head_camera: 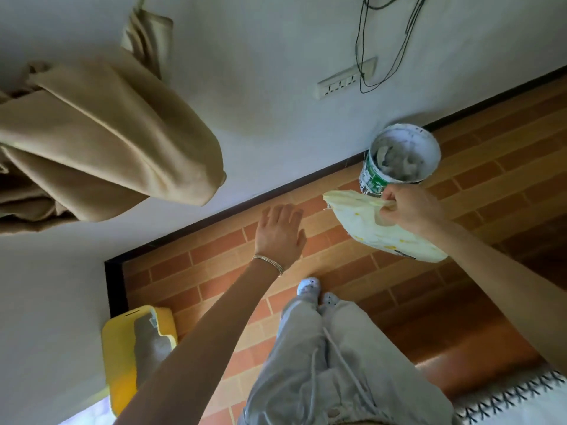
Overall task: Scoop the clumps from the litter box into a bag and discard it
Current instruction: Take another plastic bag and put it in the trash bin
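A bag [383,231] is being pinched by the right hand [411,210], left hand [280,231] spread empty; clumps could be spilled if it is tipped beside the bucket [399,157].

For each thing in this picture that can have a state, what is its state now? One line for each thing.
bag: held up off the floor, top gathered in the right hand.
right hand: closed on the bag's top.
left hand: open, fingers spread, holding nothing.
bucket: upright on the floor by the wall, no lid, grey waste inside.
litter box: on the floor at the wall, open top, grey litter inside.
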### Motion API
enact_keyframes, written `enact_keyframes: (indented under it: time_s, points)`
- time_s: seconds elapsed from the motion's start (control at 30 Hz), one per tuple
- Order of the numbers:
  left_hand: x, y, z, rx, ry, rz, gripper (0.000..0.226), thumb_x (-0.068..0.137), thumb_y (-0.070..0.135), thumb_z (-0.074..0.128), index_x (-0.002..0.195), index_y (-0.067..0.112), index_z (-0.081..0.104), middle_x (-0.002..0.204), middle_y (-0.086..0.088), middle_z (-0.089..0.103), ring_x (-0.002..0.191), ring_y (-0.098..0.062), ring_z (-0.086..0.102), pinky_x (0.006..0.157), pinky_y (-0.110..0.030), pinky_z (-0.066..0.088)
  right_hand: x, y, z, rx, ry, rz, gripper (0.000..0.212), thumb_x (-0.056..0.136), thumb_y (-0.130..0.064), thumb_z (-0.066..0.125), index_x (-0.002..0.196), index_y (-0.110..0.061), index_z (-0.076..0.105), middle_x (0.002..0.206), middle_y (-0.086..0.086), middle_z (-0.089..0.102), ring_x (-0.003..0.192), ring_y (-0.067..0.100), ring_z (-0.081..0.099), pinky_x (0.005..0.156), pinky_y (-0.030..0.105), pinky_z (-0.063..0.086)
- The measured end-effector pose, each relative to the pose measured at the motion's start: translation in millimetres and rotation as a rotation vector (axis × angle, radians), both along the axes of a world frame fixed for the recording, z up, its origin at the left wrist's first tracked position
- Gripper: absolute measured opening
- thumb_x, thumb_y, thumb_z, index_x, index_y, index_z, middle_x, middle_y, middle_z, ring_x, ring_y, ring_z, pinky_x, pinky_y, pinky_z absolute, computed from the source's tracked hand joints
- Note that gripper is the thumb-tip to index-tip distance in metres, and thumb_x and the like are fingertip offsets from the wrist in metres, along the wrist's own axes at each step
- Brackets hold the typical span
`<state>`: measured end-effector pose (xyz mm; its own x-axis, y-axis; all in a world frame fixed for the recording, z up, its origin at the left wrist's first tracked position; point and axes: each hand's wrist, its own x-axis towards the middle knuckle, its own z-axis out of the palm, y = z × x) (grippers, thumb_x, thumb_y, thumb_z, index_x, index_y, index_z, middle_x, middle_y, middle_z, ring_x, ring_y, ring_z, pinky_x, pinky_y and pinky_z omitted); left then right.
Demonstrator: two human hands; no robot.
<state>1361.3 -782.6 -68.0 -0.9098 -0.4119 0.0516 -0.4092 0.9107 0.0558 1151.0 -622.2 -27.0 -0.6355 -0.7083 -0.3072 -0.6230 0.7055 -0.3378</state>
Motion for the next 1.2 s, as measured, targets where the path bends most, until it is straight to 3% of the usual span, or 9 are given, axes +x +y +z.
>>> enact_keyframes:
  time_s: [0.07,0.17,0.27,0.43,0.63,0.87,1.03,1.2]
  points:
    - [-18,-5,-3,0.001,0.005,-0.027,0.043,0.079,0.034,0.04,0.109,0.014,0.064,0.109,-0.006,0.064,0.101,-0.027,0.06,0.094,-0.043,0.044,-18,6,0,0.036,-0.001,-0.044,0.021,0.079,-0.02,0.065,0.1,-0.015,0.061,0.096,0.003,0.065,0.078,0.02,0.056,0.063,0.027,0.036]
    - [-46,-11,-7,0.021,0.03,-0.065,0.038,0.075,0.026,0.061,0.11,0.012,0.063,0.112,-0.01,0.063,0.104,-0.031,0.059,0.096,-0.048,0.044,-42,12,4,0.114,0.019,-0.068,0.024,0.078,-0.017,0.063,0.101,-0.014,0.059,0.087,0.0,0.058,0.075,0.019,0.049,0.064,0.027,0.034]
    - [-75,-14,-9,0.026,0.008,-0.108,0.043,0.07,0.023,0.069,0.11,0.011,0.064,0.112,-0.011,0.064,0.104,-0.032,0.06,0.095,-0.049,0.045,-64,16,9,0.198,0.063,-0.031,0.031,0.078,-0.02,0.064,0.109,-0.015,0.058,0.086,0.0,0.055,0.077,0.021,0.053,0.061,0.028,0.038]
    - [-119,-16,-12,0.017,-0.065,-0.206,0.042,0.077,0.027,0.064,0.116,0.012,0.061,0.12,-0.011,0.06,0.111,-0.032,0.056,0.1,-0.049,0.04,-99,25,7,0.296,0.18,0.045,0.024,0.083,-0.021,0.058,0.107,-0.022,0.055,0.093,0.001,0.061,0.083,0.024,0.059,0.06,0.029,0.043]
    - [-172,-2,-15,0.025,-0.088,-0.261,0.043,0.073,0.027,0.068,0.113,0.012,0.062,0.116,-0.011,0.062,0.108,-0.033,0.058,0.096,-0.049,0.043,-148,48,5,0.315,0.176,0.048,0.008,0.087,-0.024,0.054,0.095,-0.024,0.053,0.088,-0.001,0.06,0.077,0.019,0.058,0.061,0.028,0.045]
    - [-247,49,-22,0.047,-0.086,-0.207,0.044,0.074,0.027,0.066,0.114,0.011,0.062,0.118,-0.012,0.061,0.108,-0.033,0.057,0.096,-0.048,0.044,-226,88,1,0.219,0.093,0.103,0.011,0.082,-0.02,0.057,0.082,-0.027,0.049,0.082,-0.003,0.059,0.073,0.018,0.056,0.06,0.03,0.045]
    - [-305,108,-22,0.059,-0.038,-0.143,0.041,0.069,0.025,0.067,0.108,0.011,0.065,0.108,-0.011,0.065,0.099,-0.031,0.06,0.088,-0.042,0.047,-280,123,7,0.133,0.062,0.185,0.006,0.084,-0.018,0.058,0.084,-0.021,0.053,0.08,-0.007,0.055,0.069,0.013,0.051,0.057,0.027,0.039]
    - [-368,156,-17,0.091,0.011,-0.034,0.04,0.069,0.025,0.06,0.105,0.009,0.066,0.105,-0.012,0.066,0.096,-0.032,0.061,0.084,-0.042,0.048,-340,154,16,0.104,0.09,0.191,0.01,0.085,-0.019,0.058,0.095,-0.022,0.058,0.089,-0.007,0.061,0.076,0.014,0.056,0.064,0.028,0.044]
